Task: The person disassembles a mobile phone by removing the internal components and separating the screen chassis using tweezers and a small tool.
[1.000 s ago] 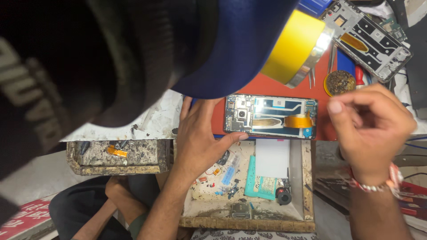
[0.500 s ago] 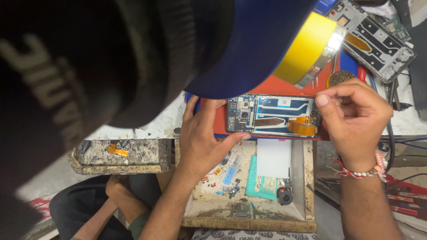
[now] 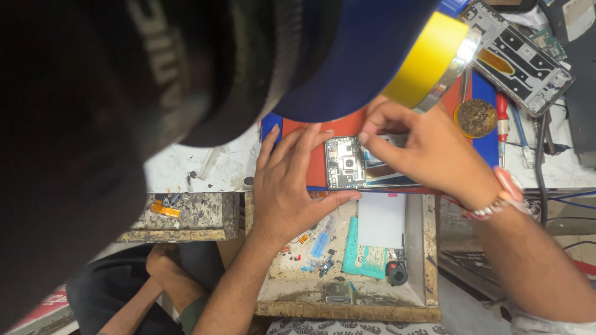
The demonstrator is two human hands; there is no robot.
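My right hand [image 3: 428, 152] has moved left over the opened phone [image 3: 363, 164] on the red mat [image 3: 316, 133], fingertips pinched narrow on something inside it; what, I cannot tell. My left hand [image 3: 292, 183], fingers spread flat, steadies the phone's left end.

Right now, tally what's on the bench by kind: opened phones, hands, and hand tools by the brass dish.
Opened phones: 2, one on the red mat, one top right
Hands: 2, left hand, right hand
Hand tools: 2, red-handled screwdriver, blue-handled tool
Total: 6
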